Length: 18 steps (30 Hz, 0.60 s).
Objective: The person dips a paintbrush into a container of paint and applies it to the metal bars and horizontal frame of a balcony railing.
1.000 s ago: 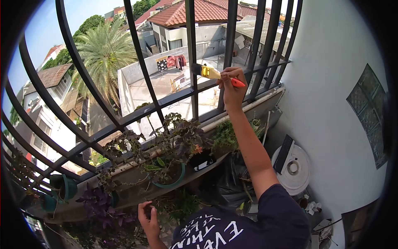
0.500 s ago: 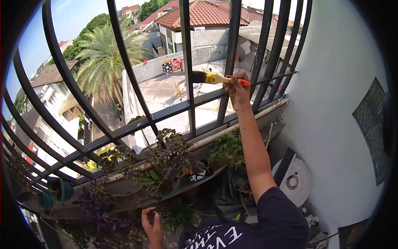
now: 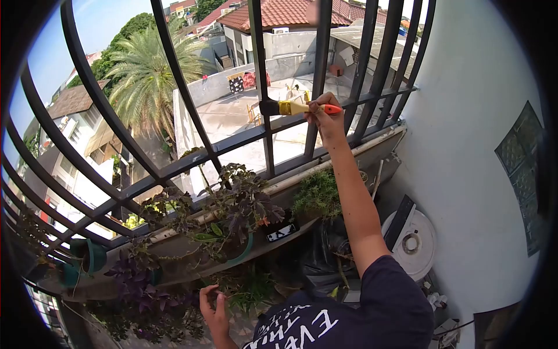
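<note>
Viewed through the head camera from my remote station, a grille of black-painted metal bars (image 3: 239, 139) spans the scene, its uprights crossed by a slanting rail, with a smooth white plastered wall (image 3: 459, 116) adjoining on the right. Beyond the bars I see a tall palm tree with feathery green fronds (image 3: 145, 81) and a red-tiled pitched roof (image 3: 276, 13). At the lower edge lies the wearer's dark navy short-sleeved shirt with white lettering (image 3: 388, 308). Below the rail, a leafy plant with dark purplish-green foliage (image 3: 232, 195) stands left of the outstretched arm, and a round white disc with a ringed centre (image 3: 427, 247) leans near the wall, to the arm's right. The bare right hand (image 3: 326, 119) is raised in front of the grille, its fingers closed around the handle of a flat paintbrush with a cream shaft, red handle end and yellow band (image 3: 299, 109). The brush lies nearly level, extending leftward from the fingertips, while the red end protrudes on the other side of the grip. The brush's dark bristles (image 3: 269, 107) overlap one upright and appear to touch it. The bare left hand (image 3: 215, 314) is lower down, fingers loosely bent and thumb apart, near foliage; I cannot tell whether it touches any leaf.
</note>
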Each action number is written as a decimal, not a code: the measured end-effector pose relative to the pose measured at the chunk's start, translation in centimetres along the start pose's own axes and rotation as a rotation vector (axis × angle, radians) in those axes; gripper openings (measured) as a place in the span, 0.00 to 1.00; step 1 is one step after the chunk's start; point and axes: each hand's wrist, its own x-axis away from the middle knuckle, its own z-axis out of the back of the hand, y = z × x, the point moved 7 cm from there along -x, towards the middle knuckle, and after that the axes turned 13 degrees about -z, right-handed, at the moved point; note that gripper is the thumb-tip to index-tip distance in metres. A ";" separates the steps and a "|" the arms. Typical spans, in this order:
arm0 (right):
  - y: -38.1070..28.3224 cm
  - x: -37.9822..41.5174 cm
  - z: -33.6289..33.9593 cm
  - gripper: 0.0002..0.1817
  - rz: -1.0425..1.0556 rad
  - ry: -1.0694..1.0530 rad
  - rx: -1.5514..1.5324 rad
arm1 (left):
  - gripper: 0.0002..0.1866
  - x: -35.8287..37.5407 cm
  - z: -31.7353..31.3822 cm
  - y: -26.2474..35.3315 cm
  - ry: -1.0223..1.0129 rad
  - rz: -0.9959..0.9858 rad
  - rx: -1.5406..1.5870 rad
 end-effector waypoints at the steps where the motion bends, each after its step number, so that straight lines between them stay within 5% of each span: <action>1: 0.2 0.5 -0.2 0.14 -0.017 0.013 0.031 | 0.11 0.1 0.3 0.0 -0.004 0.002 -0.001; 11: -5.0 -1.2 -3.1 0.13 0.256 -0.018 -0.143 | 0.10 0.7 1.8 -0.4 -0.017 -0.060 0.026; 18: 4.7 5.1 0.4 0.15 -0.049 0.135 0.082 | 0.11 2.7 1.5 -2.8 -0.111 0.019 0.074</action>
